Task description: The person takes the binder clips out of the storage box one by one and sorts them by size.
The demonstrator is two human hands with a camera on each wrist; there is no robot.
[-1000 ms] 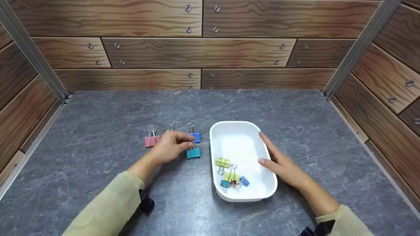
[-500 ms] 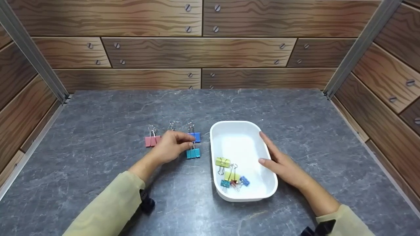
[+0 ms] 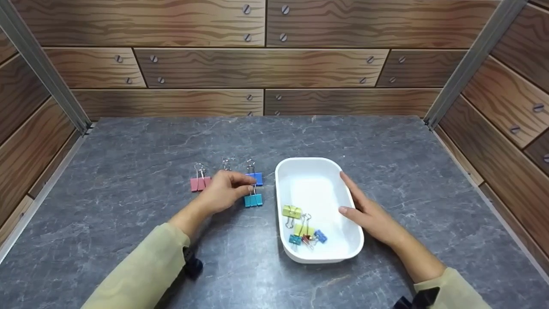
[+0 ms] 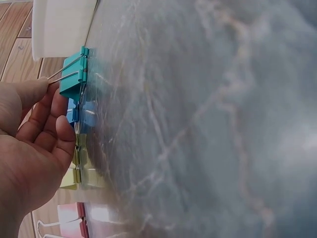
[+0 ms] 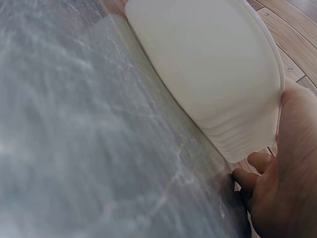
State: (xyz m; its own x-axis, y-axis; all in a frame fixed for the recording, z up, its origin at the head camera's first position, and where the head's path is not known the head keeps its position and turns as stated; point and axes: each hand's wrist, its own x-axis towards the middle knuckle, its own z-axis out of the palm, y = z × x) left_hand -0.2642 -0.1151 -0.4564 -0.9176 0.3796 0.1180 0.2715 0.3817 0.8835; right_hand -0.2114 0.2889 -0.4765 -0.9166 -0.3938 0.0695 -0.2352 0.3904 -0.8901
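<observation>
My left hand (image 3: 223, 189) pinches the wire handles of a teal binder clip (image 4: 74, 74), whose body stands at the tabletop in the left wrist view. A blue binder clip (image 3: 256, 178) lies just beyond it. Behind the hand is a yellow binder clip (image 4: 72, 178), its body hidden in the head view with only the handles showing. To the left lies a pink binder clip (image 3: 199, 184). My right hand (image 3: 372, 219) grips the right side of a white tray (image 3: 319, 259), thumb over the rim and fingers along the outer wall (image 5: 213, 74).
Inside the tray's near left part lie several smaller and larger clips, among them a yellow clip (image 3: 292, 211), a small teal clip (image 3: 294, 239) and a small blue clip (image 3: 320, 235). Wood-patterned walls (image 3: 261, 68) enclose the dark marbled tabletop (image 3: 128, 171) at back and sides.
</observation>
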